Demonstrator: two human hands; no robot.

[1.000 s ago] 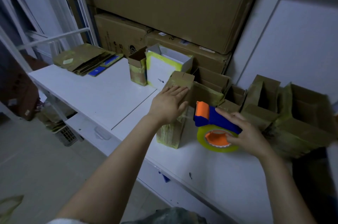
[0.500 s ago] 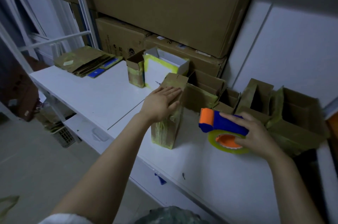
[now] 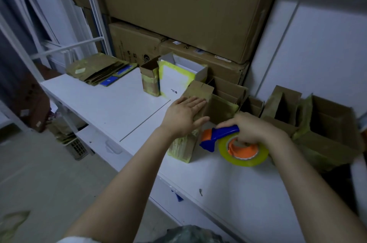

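Note:
A small brown cardboard box (image 3: 200,92) wrapped in yellowish tape stands upright on the white shelf (image 3: 111,101). My left hand (image 3: 183,115) lies flat on its top with straight fingers. My right hand (image 3: 252,128) grips the blue handle of a tape dispenser (image 3: 218,136) with an orange roller and a roll of clear yellowish tape (image 3: 243,154). The dispenser's front end is close to the box's right side, just above the shelf.
Several opened brown boxes (image 3: 327,123) crowd the shelf's right and back. A white box (image 3: 178,82) and a small brown box (image 3: 150,82) stand behind. Flattened cartons (image 3: 99,69) lie far left. Large cartons (image 3: 188,12) are stacked at the back.
My right hand has lifted and turned the tape dispenser and brought it left, closer to the box. My left hand has stayed flat on the box top.

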